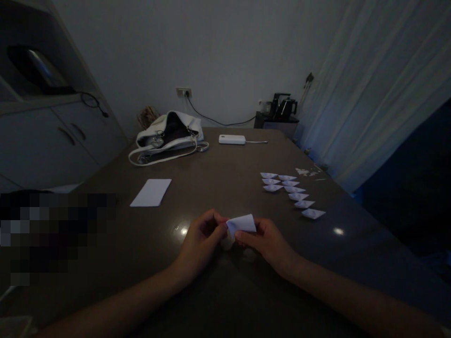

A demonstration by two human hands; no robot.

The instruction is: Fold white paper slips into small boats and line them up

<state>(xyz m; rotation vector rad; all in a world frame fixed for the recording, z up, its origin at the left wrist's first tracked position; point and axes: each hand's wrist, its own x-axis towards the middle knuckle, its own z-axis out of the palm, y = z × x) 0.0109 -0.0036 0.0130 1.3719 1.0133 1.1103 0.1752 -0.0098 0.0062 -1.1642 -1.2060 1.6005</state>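
Between my two hands is a small folded piece of white paper [243, 223], held just above the dark table near its front. My left hand [204, 237] pinches the paper's left corner between thumb and fingers. On the other side, my right hand [266, 241] grips the lower right part, its thumb lying across the front. Several folded white paper boats [296, 190] stand in two slanting rows to the right, beyond my right hand. A stack of white paper sheets [151, 193] lies flat to the left.
A white handbag [169, 136] sits at the back left of the table [225, 171]. Near the back edge lies a white power-bank-like device [231, 139] with a short cable. Paper scraps [306, 172] lie by the right edge. A black kettle [286, 108] stands beyond the table.
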